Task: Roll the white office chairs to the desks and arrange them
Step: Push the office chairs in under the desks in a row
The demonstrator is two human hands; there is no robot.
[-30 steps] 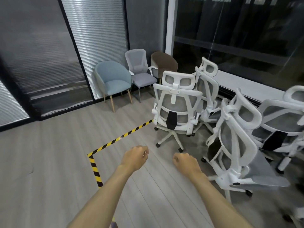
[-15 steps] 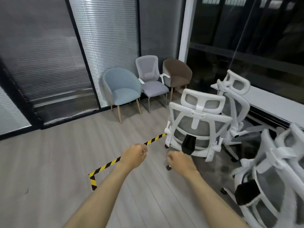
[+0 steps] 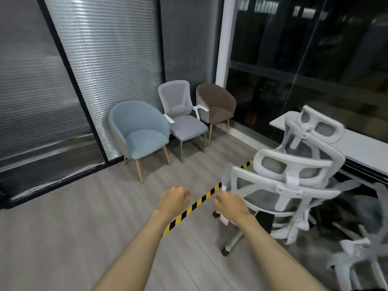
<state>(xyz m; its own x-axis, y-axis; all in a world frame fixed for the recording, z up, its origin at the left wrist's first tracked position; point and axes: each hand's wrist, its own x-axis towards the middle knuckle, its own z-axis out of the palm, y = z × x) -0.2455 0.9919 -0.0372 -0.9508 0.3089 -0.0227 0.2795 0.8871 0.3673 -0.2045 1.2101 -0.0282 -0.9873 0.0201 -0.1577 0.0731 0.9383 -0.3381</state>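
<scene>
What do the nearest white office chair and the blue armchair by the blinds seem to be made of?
The nearest white office chair looks like a matte white plastic frame with grey mesh panels; the weave partly lets light through. The blue armchair seems covered in soft matte fabric, likely over padding, on slim tapered legs with a pale wood look, though they could be painted metal.

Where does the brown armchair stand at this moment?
In the head view the brown armchair stands at the back, centre-right, last in a row to the right of the grey mesh chair, beside the white window post.
</scene>
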